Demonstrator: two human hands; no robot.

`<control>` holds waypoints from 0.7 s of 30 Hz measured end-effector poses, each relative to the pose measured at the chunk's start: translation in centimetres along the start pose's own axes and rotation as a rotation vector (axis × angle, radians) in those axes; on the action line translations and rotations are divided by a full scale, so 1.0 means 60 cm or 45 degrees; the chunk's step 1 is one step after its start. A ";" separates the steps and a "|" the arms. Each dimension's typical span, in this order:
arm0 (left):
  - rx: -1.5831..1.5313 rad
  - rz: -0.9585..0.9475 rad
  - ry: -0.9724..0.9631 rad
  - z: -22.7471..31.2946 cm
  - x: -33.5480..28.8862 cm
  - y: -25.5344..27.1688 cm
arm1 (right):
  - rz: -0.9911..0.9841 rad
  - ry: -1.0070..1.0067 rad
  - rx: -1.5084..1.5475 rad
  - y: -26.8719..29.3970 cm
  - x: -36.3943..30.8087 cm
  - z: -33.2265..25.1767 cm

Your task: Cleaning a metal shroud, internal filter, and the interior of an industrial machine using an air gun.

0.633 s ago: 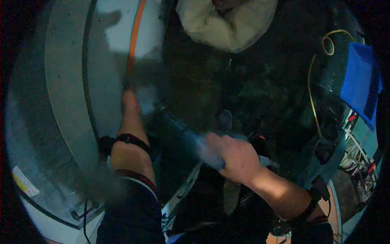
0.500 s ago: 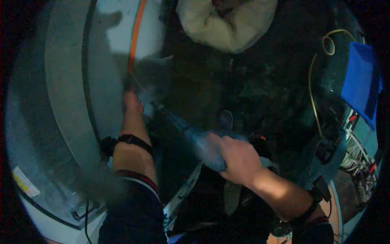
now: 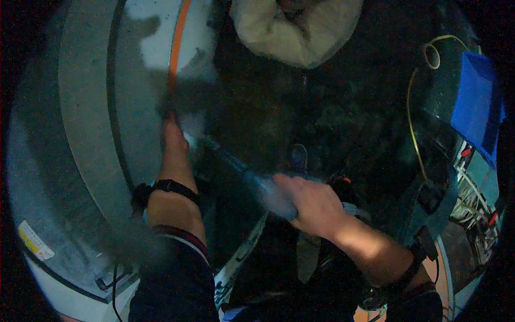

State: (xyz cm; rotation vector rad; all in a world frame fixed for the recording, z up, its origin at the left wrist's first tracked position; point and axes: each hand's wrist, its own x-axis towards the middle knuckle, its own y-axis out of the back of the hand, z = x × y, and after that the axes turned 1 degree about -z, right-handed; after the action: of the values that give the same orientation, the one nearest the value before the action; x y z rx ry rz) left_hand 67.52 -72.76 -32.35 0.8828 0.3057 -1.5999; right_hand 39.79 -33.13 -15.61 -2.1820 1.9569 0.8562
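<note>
Right fingers wrap a bluish tool, its shaft beyond them; left hand, grip unclear.

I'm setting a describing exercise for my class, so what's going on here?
In dim light, a person's right hand grips a blurred, bluish elongated tool, which slants toward the left hand. That left hand is near the lower visible end of an orange strip on a pale panel; whether it grips anything is too dark to tell.

place: workshop, apparently | blue bin | yellow hose | jumbled parts
</note>
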 end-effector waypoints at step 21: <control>1.478 0.661 -0.718 0.069 -0.025 -0.006 | 0.210 -0.040 -0.074 0.001 0.065 -0.015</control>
State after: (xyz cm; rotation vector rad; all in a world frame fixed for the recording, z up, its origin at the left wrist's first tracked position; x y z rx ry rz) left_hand 65.67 -74.24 -28.63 1.1484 -1.2697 -1.3699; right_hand 40.11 -36.99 -16.60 -2.0452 2.1466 0.9752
